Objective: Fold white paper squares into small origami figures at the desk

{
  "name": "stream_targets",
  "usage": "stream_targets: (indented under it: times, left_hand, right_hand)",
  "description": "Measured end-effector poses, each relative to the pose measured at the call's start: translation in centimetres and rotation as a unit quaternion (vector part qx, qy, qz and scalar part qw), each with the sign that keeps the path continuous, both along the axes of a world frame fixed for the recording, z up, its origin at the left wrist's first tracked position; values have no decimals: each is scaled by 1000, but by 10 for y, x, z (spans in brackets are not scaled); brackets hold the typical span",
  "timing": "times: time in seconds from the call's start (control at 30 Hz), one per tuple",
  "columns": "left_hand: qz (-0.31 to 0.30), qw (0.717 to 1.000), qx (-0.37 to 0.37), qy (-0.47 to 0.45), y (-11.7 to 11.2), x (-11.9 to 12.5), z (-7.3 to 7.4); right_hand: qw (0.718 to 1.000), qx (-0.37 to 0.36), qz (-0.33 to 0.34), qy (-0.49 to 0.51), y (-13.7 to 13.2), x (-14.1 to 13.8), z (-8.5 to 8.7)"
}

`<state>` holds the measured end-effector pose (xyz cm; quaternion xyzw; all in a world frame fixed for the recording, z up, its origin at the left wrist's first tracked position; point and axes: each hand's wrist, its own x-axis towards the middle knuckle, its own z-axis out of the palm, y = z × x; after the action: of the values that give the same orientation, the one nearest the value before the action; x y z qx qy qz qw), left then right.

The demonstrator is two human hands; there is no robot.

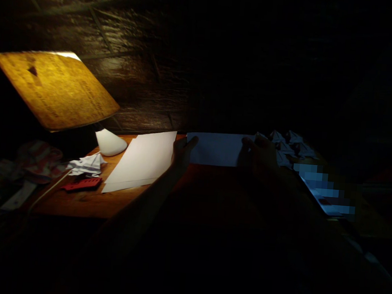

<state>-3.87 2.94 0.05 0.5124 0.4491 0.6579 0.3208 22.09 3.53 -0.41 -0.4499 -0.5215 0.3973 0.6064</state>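
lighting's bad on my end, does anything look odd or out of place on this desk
The crumpled white paper on the left of the wooden desk stands out: it lies rumpled beside a red notched plastic piece, while the flat white paper sheets next to it lie smooth and neat.

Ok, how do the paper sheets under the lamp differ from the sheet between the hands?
The paper sheets lie brightly lit and slanted on the wooden table; the held sheet is shaded and crosswise, between the left hand and right hand. The paper sheets show two offset layers, the held sheet one. Both look plain white.
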Motion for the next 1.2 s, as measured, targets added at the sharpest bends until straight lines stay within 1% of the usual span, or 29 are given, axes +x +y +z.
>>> stream_targets:
  times: [0.1,0.2,0.3,0.33,0.4,0.47,0.53,0.63,0.7,0.8,0.9,1.0,1.07,1.13,1.2]
  left_hand:
    - [-6,1000,-1,0,0,0,-1]
    - [-1,1000,-8,6,1,1,0]
    - [-4,999,-33,6,0,1,2]
    - [-8,999,-47,10,-1,1,3]
    - [-14,996,-81,44,-2,1,6]
    - [-16,988,-115,105,-2,0,7]
    - [-16,973,-140,184,-1,-3,6]
    - [-11,941,-142,308,1,-8,1]
    - [0,917,-121,381,2,-11,-3]
    - [18,879,-99,465,0,-13,-6]
    - [22,851,-98,515,-4,-13,-5]
    - [22,829,-87,552,-8,-14,-3]
    - [30,815,-72,574,-10,-15,-1]
    - [54,810,-61,581,-11,-16,0]
    - [82,810,-58,578,-13,-17,2]
  right_hand:
    - [999,12,-20,22,2,0,-3]
    - [999,17,-26,22,4,1,-5]
    - [999,-14,-44,-12,5,4,-4]
    - [997,-30,-55,-38,5,6,-3]
    - [987,-52,-88,-127,4,9,0]
    - [962,-47,-123,-240,4,12,1]
    - [935,-21,-141,-325,4,14,0]
    - [912,16,-130,-389,2,14,-7]
    - [897,11,-104,-430,0,13,-12]
    - [871,-13,-78,-485,-2,13,-15]
    - [857,-3,-67,-510,-2,14,-17]
    - [855,22,-63,-514,0,15,-18]
    - [853,53,-67,-516,0,16,-18]
    - [844,105,-64,-522,-1,16,-16]
    - [829,148,-45,-537,-1,15,-14]
